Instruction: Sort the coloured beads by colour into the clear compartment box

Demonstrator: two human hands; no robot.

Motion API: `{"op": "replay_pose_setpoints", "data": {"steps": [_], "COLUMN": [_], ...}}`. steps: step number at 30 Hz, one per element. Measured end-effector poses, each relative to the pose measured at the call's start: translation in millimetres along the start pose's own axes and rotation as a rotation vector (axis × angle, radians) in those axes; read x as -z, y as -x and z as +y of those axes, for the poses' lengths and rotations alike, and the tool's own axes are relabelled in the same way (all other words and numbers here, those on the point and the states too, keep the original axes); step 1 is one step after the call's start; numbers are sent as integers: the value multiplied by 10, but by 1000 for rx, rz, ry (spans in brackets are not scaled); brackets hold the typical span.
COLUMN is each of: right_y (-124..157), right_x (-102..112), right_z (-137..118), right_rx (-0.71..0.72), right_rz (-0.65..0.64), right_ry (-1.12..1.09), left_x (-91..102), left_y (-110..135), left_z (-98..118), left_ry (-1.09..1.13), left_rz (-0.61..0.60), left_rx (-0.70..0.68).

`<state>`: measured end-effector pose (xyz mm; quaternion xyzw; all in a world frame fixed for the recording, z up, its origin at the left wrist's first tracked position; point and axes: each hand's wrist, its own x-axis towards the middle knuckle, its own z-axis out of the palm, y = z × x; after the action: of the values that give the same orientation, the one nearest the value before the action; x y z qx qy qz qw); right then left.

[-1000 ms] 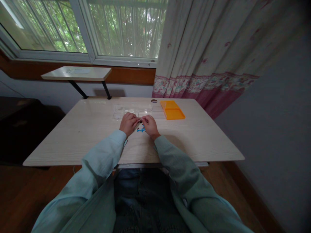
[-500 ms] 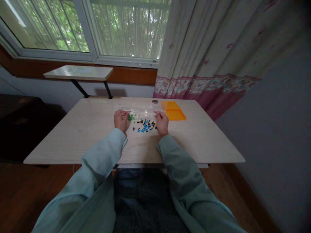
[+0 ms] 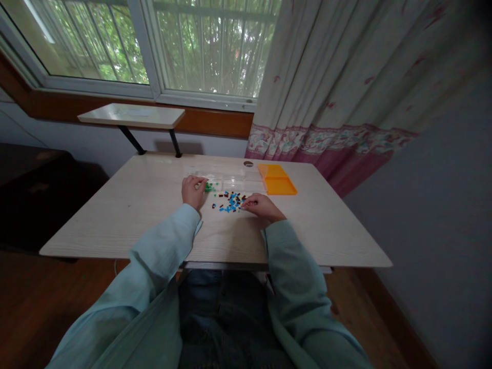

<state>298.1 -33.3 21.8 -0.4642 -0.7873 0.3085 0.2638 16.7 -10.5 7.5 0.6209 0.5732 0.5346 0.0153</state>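
Observation:
A clear plastic box (image 3: 233,183) with compartments lies on the table, small green pieces (image 3: 210,187) gathered in its left part. My left hand (image 3: 193,191) is over that left end, thumb and fingers pinched together; whatever is between them is too small to make out. In front of the box, small blue, dark brown and a few yellow pieces (image 3: 231,202) are scattered in a loose pile. My right hand (image 3: 264,206) reaches the right edge of this pile with its fingertips closed together, and what they grip cannot be made out.
An open orange plastic case (image 3: 280,185) lies right of the clear box. Behind it the table (image 3: 326,230) has a round hole (image 3: 248,164). A raised shelf (image 3: 134,115) on black legs stands at the back left. A curtain (image 3: 307,92) hangs behind the table.
My right hand has moved from the right part of the clear box down toward me, to the right edge of the loose pieces. My left hand stays over the green pieces.

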Motion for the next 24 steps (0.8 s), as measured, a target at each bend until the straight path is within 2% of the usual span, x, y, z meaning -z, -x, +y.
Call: {"op": "replay_pose_setpoints", "data": {"steps": [7, 16, 24], "right_y": [-32, -42, -52], "right_x": [-37, -77, -92], "right_z": [-47, -67, -72], "right_rx": [105, 115, 171], "right_rz": [-109, -46, 20], "right_ry": [89, 67, 205], "left_x": [-6, -7, -37], "left_y": [5, 7, 3], "left_z": [-4, 8, -53], "left_ry": [1, -6, -43], "left_rz": [0, 15, -38], "left_rx": [0, -24, -1]}}
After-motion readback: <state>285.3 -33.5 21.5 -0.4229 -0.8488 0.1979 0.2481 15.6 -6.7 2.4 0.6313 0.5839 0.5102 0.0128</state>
